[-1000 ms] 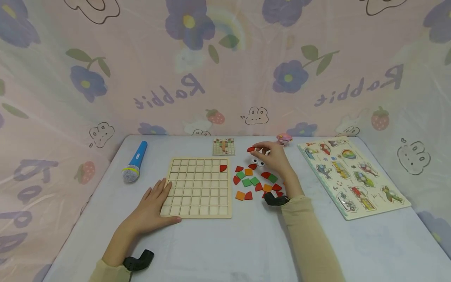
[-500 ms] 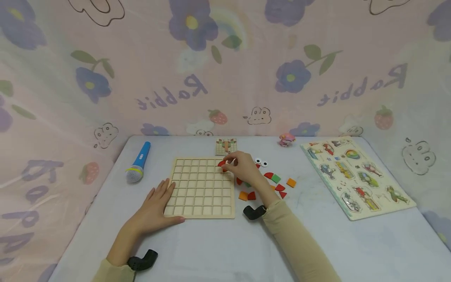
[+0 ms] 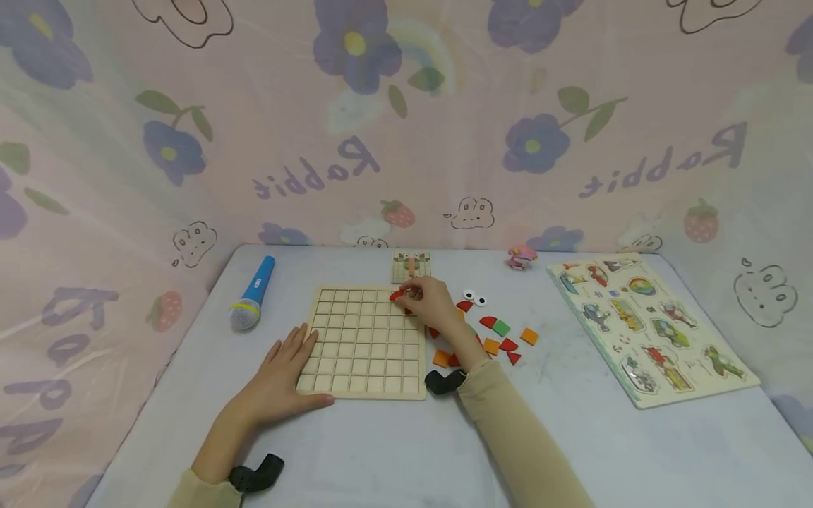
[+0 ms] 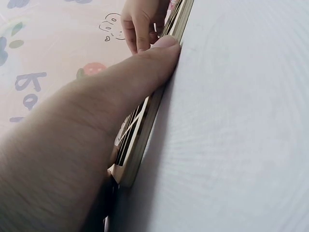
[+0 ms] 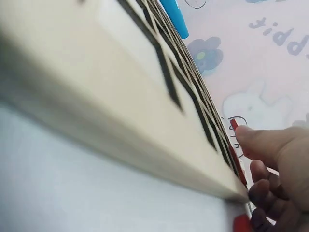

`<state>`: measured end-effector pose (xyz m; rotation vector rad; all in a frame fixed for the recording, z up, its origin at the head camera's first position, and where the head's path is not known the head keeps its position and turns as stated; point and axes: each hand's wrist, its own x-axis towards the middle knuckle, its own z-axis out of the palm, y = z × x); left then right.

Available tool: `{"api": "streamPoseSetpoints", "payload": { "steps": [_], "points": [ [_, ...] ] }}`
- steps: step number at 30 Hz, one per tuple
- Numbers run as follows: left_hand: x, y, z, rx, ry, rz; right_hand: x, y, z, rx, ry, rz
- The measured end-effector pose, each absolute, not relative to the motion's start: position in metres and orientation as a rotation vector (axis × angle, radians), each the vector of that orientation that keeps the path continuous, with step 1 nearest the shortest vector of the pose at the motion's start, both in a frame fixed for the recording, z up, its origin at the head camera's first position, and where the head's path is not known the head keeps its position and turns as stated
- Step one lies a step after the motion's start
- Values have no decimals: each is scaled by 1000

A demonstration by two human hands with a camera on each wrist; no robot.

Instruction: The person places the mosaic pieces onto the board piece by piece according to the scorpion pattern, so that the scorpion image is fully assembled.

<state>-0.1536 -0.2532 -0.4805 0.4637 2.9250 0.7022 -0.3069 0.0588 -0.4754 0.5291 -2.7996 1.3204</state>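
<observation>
A square wooden grid board (image 3: 362,396) lies on the table. My left hand (image 3: 279,374) rests at its left side, fingers straight and spread, with the thumb along the near edge. Over the far right corner, my right hand (image 3: 428,303) pinches a red quarter-circle piece (image 3: 396,295) between thumb and fingertips. In the right wrist view that red piece (image 5: 234,124) is tilted above the grid, and another red piece (image 5: 237,164) lies in the board. Right of the board are loose red, green and orange pieces (image 3: 500,328), some hidden by my right hand and wrist.
Behind the board lies a small pattern card (image 3: 411,268). Two googly-eye pieces (image 3: 474,298) and a pink figurine (image 3: 522,257) are at the back right. A blue toy microphone (image 3: 254,293) lies left, and a picture puzzle board (image 3: 654,328) lies right.
My right hand has moved left from above the loose pieces to the board's far right corner, carrying the red piece. An orange square now lies farther right. My left hand stays on the board.
</observation>
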Motion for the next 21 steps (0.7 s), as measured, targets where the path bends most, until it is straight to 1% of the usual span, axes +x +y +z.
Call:
{"api": "streamPoseSetpoints", "payload": {
  "steps": [10,21],
  "points": [
    [-154,-254,-482,476,2925,700,-308,62,-486,571,-2773,1269],
    [-153,-252,-478,481,2934,696,-308,60,-489,539,-2760,1247]
  ]
}}
